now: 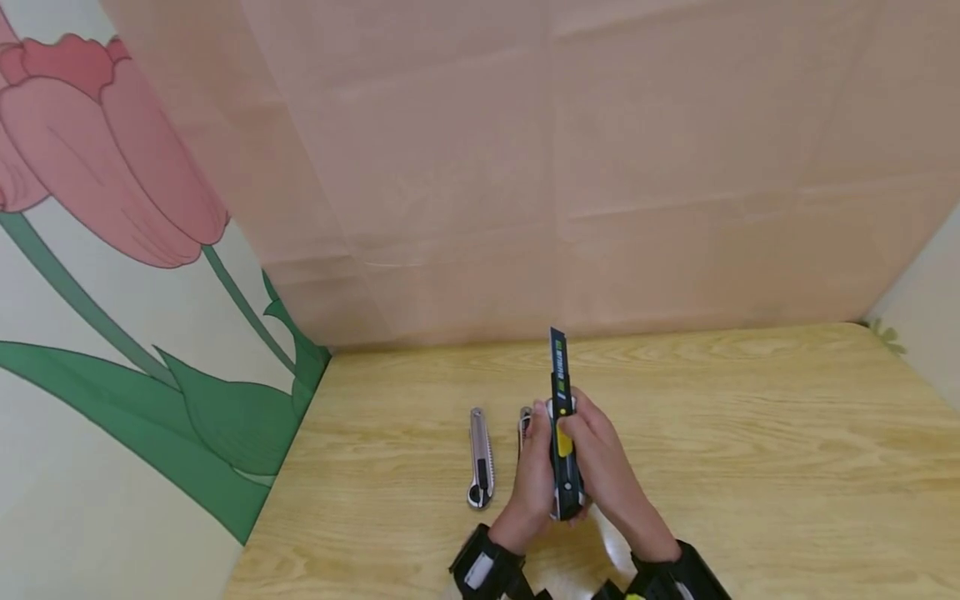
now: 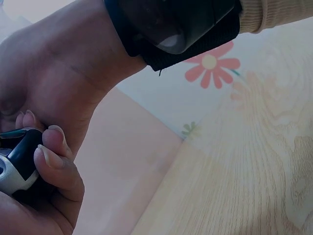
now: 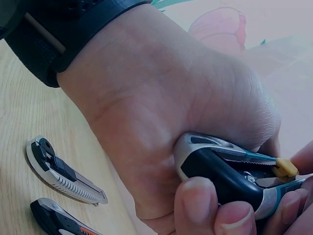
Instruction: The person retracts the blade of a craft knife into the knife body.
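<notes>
Both hands hold a dark utility knife [image 1: 567,492] with a yellow slider, upright in the head view and pointing away from me. Its long upper part, printed with lettering, extends past the fingers. My right hand [image 1: 611,471] grips the handle, thumb by the slider. From the other side, my left hand [image 1: 532,475] grips it too. The knife's rounded black and silver end [image 3: 215,171] shows between the fingers in the right wrist view. A silver utility knife [image 1: 481,458] lies left of the hands. Another utility knife [image 1: 524,417] is partly hidden behind the left hand.
The wooden table [image 1: 750,433] ends against a hanging pinkish-brown sheet [image 1: 562,167] at the back. A wall painted with a tulip [image 1: 112,150] stands at the left, and a pale wall [image 1: 930,308] at the right.
</notes>
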Tool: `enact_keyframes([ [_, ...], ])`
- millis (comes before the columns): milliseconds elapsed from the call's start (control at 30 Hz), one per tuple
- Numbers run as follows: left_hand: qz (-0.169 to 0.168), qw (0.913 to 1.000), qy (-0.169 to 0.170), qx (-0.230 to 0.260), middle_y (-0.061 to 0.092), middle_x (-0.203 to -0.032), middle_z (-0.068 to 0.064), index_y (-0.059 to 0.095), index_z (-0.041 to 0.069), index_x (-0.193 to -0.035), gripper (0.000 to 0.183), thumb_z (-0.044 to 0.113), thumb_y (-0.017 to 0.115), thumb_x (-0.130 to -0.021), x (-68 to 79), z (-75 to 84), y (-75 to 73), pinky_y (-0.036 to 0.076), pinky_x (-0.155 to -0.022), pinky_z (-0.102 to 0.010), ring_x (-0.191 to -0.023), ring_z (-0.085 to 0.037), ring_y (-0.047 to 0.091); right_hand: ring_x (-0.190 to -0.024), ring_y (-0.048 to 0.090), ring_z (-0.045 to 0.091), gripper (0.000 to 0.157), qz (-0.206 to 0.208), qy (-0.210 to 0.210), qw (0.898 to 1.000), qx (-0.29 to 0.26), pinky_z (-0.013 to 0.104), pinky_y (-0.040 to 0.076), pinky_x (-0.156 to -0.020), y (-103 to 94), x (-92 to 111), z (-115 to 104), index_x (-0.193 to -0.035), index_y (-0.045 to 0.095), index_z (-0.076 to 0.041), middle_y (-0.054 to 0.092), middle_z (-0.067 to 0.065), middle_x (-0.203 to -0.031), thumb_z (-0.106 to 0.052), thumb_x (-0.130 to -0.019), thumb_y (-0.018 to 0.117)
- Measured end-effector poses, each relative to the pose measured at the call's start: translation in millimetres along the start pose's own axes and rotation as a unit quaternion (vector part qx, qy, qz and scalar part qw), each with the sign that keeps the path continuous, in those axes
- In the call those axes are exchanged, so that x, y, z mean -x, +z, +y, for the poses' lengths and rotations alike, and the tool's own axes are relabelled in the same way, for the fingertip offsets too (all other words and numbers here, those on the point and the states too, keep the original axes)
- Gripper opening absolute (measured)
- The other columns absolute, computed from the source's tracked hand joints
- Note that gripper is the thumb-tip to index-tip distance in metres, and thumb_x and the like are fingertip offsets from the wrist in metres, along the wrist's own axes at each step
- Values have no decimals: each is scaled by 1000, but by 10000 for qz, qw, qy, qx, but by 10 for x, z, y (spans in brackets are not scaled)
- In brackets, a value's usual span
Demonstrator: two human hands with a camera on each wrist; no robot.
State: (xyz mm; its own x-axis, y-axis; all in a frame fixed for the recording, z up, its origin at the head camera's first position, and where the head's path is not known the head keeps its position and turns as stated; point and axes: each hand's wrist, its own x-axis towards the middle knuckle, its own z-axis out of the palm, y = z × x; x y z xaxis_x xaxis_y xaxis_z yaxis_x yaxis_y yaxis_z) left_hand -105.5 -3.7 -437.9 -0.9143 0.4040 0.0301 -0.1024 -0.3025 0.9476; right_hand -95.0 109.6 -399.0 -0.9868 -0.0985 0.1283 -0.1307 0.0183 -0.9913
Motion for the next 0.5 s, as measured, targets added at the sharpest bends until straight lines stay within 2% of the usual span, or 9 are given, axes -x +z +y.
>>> enact_keyframes([
  [200,70,10000,-32,53,59,-73,-2,52,22,-135,68,72,19,-103,14,7,2,43,-37,-26,-49,-12,55,-85,51,30,24,12,-29,10000,46,31,41,-69,22,-1,-2,-119,56,-1,54,18,-100,-6,-103,38],
  [500,-63,9999,94,-18,59,-73,-4,49,23,-137,63,68,17,-106,22,35,-5,41,-35,-27,-47,-14,54,-92,54,32,24,-51,-158,9999,-12,32,45,-75,26,12,21,-118,56,-1,59,17,-107,-6,-105,36],
])
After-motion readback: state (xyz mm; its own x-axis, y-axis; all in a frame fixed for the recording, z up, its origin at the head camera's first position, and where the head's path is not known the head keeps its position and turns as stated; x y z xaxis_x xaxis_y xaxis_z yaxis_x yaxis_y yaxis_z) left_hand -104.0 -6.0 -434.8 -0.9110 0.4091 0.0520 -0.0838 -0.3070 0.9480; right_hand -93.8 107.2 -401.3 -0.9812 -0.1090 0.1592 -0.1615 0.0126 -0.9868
